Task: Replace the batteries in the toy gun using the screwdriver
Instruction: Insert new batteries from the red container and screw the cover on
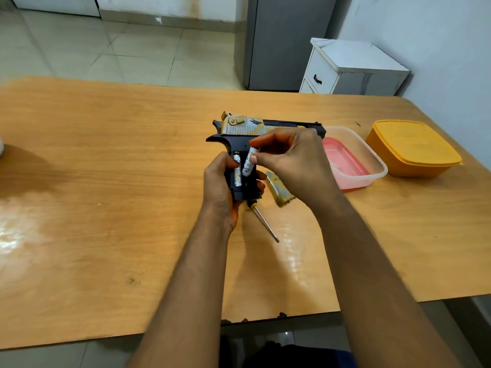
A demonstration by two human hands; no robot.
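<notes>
A black plastic toy gun with a tan-and-white patterned slide [255, 127] is held above the middle of a light brown wooden table [106, 181], its barrel pointing right and its grip turned toward the near side with the battery compartment lying open. The left hand [221, 187] wraps around the grip from the left, thumb resting at the compartment's left edge and fingertips curling out on the right side. One white cylindrical battery with dark lettering [237, 172] sits in the left slot. The right hand [289, 158] pinches a second white battery [249, 162] between thumb and fingers, holding it tilted over the right slot, its lower end in the compartment. On the table just near the grip lies a slim screwdriver with a yellow collar and steel shaft [265, 221], its tip pointing near and right. A tan patterned compartment cover [279, 189] lies just right of the grip. Farther right stand a clear plastic container with a pink lid inside it [353, 158] and a closed orange plastic box [413, 147].
</notes>
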